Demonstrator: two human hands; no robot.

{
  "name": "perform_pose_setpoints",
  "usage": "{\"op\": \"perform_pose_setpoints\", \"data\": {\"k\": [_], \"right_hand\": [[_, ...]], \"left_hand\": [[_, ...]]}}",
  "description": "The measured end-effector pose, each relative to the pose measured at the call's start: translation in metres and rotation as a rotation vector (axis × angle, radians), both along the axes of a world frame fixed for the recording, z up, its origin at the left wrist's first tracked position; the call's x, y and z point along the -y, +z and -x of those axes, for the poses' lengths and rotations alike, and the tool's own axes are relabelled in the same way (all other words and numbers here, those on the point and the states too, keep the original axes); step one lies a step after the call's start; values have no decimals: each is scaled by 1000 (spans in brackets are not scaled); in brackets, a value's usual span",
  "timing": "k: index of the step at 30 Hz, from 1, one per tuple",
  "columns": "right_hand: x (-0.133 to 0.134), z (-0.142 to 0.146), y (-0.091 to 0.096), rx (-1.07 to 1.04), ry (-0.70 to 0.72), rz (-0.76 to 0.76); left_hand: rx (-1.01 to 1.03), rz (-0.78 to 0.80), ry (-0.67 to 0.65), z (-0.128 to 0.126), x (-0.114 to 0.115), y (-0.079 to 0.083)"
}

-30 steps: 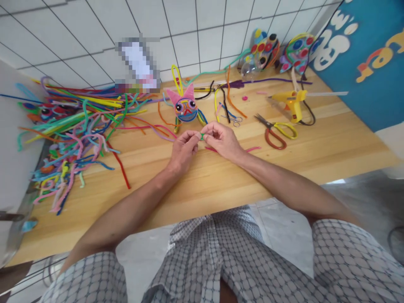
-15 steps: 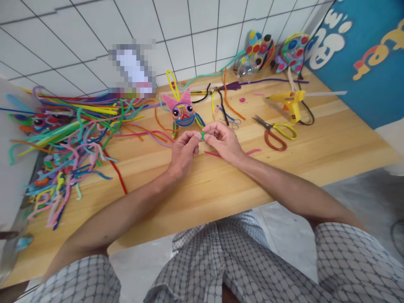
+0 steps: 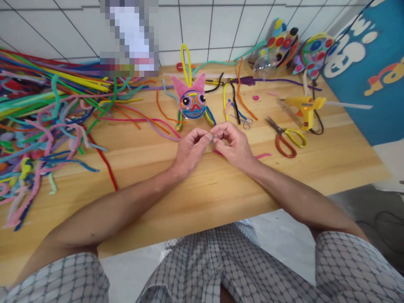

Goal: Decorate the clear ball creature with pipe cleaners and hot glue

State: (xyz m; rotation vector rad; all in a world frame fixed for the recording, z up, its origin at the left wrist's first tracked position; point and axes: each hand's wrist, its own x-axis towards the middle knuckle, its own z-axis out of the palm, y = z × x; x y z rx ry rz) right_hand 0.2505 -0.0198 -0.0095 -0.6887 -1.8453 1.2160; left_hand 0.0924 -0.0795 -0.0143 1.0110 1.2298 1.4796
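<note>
My left hand [image 3: 192,152] and my right hand [image 3: 232,145] meet over the wooden table, thumbs and fingertips pinched together. Between them is a small green piece [image 3: 212,138], mostly covered by the fingers, so its kind is unclear. Just beyond stands a pipe-cleaner creature [image 3: 192,110] with pink pointed ears, googly eyes, a red mouth and a yellow loop on top. A pink pipe cleaner [image 3: 264,155] lies partly under my right hand.
Scissors [image 3: 285,141] with red and yellow handles and a yellow glue gun [image 3: 303,110] lie to the right. Pipe cleaners [image 3: 41,122] heap up at the left. Two decorated crafts [image 3: 314,52] stand at the back right, near a tiled wall [image 3: 217,31].
The view has shifted, so the table things sit differently in the picture. Less of the green piece shows between my fingertips now. Both hands keep their pinch.
</note>
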Motion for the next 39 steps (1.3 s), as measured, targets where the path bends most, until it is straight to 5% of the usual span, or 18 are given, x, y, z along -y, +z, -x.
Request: {"op": "perform_pose_setpoints", "data": {"k": [10, 39], "right_hand": [[-4, -5, 2, -10, -65, -18], [-9, 2, -10, -8, -77, 69]], "left_hand": [[-135, -37, -30, 0, 3, 4], [-52, 2, -123, 2, -2, -1]]}}
